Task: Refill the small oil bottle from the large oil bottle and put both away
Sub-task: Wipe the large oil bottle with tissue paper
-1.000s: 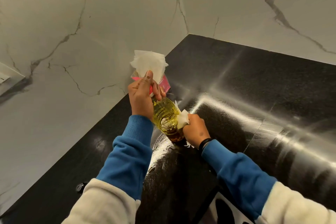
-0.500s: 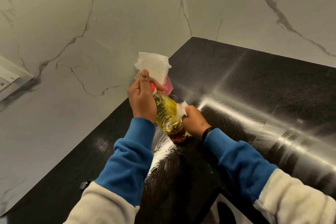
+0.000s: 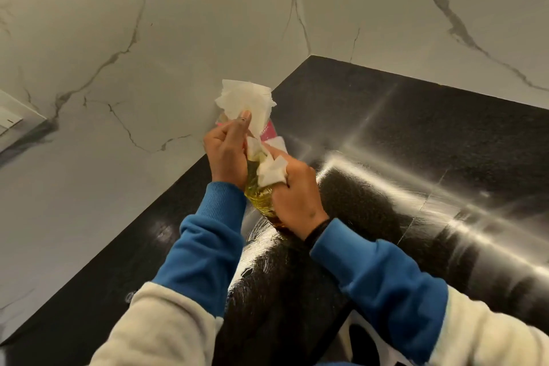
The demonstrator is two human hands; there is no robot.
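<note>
While wiping down small oil bottle (image 3: 259, 202), tilted on black countertop (image 3: 416, 157) between both hands. Right hand (image 3: 297, 196) curled round lower body, pinching folded tissue (image 3: 271, 171) against ribbed clear plastic, probably to catch drips. Left hand (image 3: 228, 151) grips neck to steady. Beyond: crumpled soft tissues (image 3: 246, 101) in pink pack (image 3: 269, 131), against veined marble wall (image 3: 148, 38). Large bottle not visible.

A single head-worn, wide-angle camera looked forward and steeply down from above the person's forearms, close over the left hand (image 3: 227, 154) and right hand (image 3: 297, 196). It faced the corner where the black countertop (image 3: 416, 140) met the marble wall (image 3: 148, 38). The wide lens seemed to bend the edges, so the wall's true tilt could not be judged; there was no second view.
</note>
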